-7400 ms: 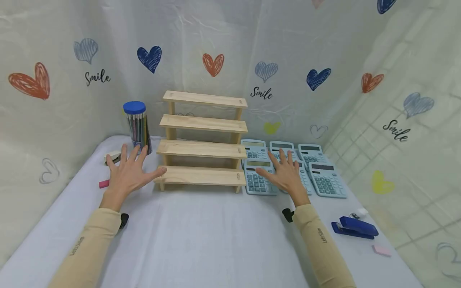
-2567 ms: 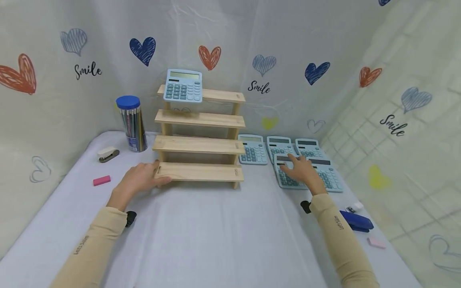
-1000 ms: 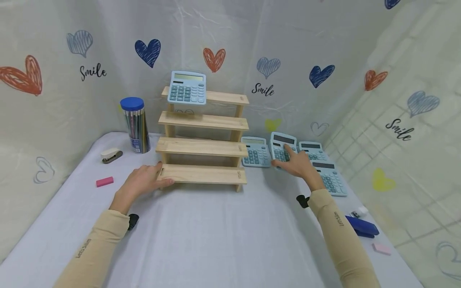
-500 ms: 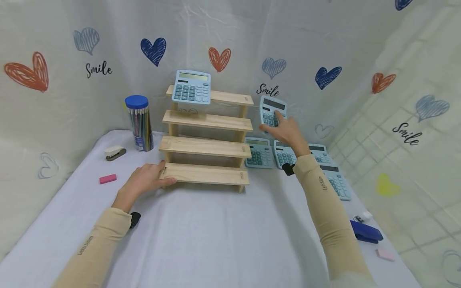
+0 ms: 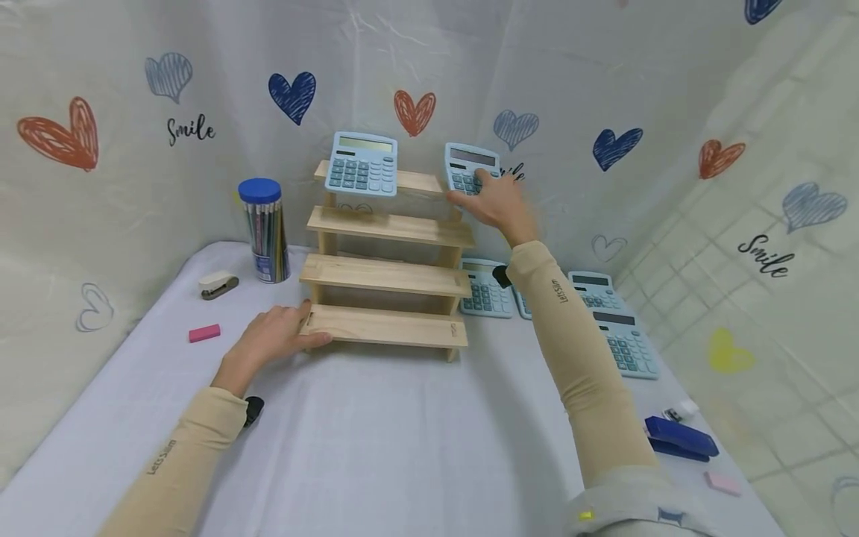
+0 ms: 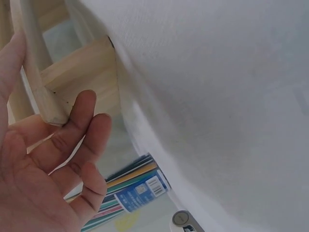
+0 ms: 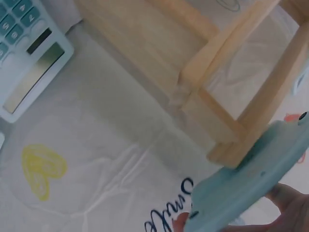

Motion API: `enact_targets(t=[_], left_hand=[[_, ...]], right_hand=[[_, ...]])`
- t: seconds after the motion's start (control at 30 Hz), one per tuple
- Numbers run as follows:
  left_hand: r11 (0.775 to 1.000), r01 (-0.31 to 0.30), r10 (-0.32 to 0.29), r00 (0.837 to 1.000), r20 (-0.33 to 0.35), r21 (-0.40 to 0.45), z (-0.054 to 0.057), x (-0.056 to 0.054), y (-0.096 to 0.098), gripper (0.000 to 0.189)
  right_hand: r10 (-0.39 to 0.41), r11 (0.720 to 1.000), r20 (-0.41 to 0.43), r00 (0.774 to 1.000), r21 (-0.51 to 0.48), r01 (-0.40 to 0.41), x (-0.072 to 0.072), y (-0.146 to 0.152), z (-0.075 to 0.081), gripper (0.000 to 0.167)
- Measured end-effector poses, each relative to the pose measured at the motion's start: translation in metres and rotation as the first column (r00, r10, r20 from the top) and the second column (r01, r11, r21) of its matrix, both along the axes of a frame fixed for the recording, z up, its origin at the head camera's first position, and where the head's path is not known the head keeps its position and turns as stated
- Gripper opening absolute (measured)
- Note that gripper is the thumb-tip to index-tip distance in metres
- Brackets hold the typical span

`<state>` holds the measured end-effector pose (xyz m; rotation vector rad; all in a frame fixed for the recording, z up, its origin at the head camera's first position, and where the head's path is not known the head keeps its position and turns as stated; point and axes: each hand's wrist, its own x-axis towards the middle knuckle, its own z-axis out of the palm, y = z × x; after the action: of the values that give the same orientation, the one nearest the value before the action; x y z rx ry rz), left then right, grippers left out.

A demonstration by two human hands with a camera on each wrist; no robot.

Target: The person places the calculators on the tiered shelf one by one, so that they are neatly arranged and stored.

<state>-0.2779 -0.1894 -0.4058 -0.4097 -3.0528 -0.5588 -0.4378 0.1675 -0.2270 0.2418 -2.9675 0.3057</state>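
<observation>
A tiered wooden display shelf (image 5: 385, 274) stands at the back of the table. My left hand (image 5: 270, 335) grips the left end of its lowest step; the left wrist view has the fingers (image 6: 83, 108) curled around that board's corner. With my right hand (image 5: 503, 205) I pinch a light blue calculator (image 5: 473, 157) by its lower part, over the right end of the top step. The right wrist view shows the back of this calculator (image 7: 246, 176) overlapping the step's end. Another calculator (image 5: 362, 165) leans on the left of the top step.
More calculators (image 5: 627, 343) lie right of the shelf, one partly hidden by my right sleeve. A pencil tub (image 5: 265, 235), a small white stapler (image 5: 218, 285) and a pink eraser (image 5: 204, 333) are on the left. A blue stapler (image 5: 681, 438) and a pale pink eraser (image 5: 722, 483) lie front right.
One calculator now sits on the top step. My right hand has lifted another from the right-hand group and carried it up and left to the top step. My left hand took hold of the lowest step.
</observation>
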Motion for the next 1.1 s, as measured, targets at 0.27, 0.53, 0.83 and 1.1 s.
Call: enact_targets(t=[0.27,0.53,0.83,1.1], left_hand=[[1.0,-0.01,0.01,1.0,-0.007,-0.002,0.0,0.001,0.001,0.084],[1.0,-0.014,0.014,1.0,-0.006,0.011,-0.001,0.001,0.0,0.084],[1.0,-0.016,0.016,1.0,0.007,0.011,-0.002,0.001,0.001,0.085],[1.0,-0.017,0.017,1.0,0.024,0.005,0.0,0.002,0.001,0.087]], right_hand=[[0.004,0.992,-0.018,1.0,0.127,-0.001,-0.011,-0.032,-0.005,0.097],[0.071,0.992,-0.042,0.997,0.109,-0.066,-0.012,-0.054,-0.01,0.086],[0.085,0.994,-0.046,0.995,0.073,-0.082,-0.009,-0.067,-0.013,0.087],[0.072,0.997,-0.043,0.996,0.02,-0.071,-0.007,-0.07,-0.016,0.09]])
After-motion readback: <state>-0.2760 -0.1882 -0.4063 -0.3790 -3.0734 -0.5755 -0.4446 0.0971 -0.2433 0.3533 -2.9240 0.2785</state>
